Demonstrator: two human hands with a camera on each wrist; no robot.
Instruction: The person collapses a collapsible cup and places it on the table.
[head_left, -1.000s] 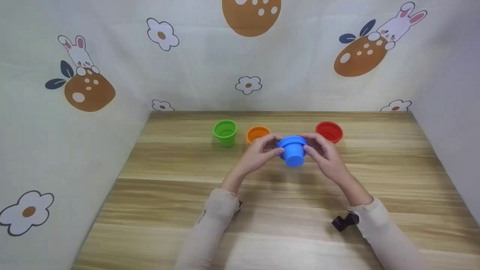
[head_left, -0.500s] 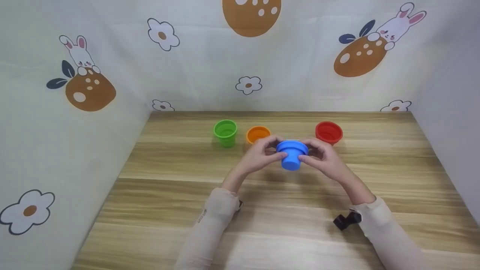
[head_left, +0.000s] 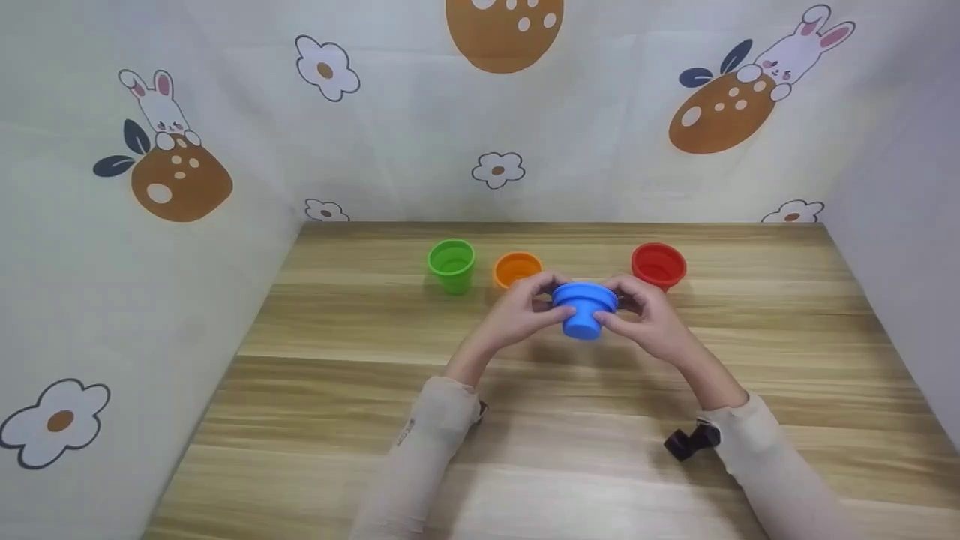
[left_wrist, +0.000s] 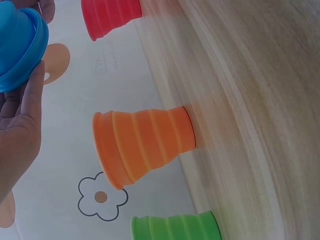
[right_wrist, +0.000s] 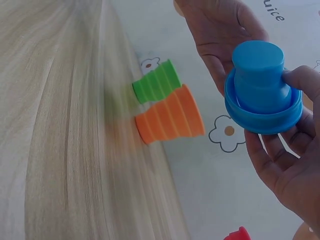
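Gripping blue cup (head_left: 585, 306): left hand (head_left: 520, 311) at 9 o'clock, right hand (head_left: 651, 321) at 3, fingers curled round it. Orange cup (head_left: 516, 268), green cup (head_left: 452, 268) toward 10; red cup (head_left: 659, 265) toward 2.

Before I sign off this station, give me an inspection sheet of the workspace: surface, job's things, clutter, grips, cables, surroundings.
Surface: wood-grain table; no spills seen.
Job's things: blue cup, held off the table, tilted, narrow end toward the person.
Clutter: green cup, orange cup and red cup stand upright toward the back; nothing else loose seen.
Grips: left grip and right grip, bare hands, both hold the blue cup.
Cables: nothing seen.
Surroundings: pale backdrop printed with rabbits and flowers.
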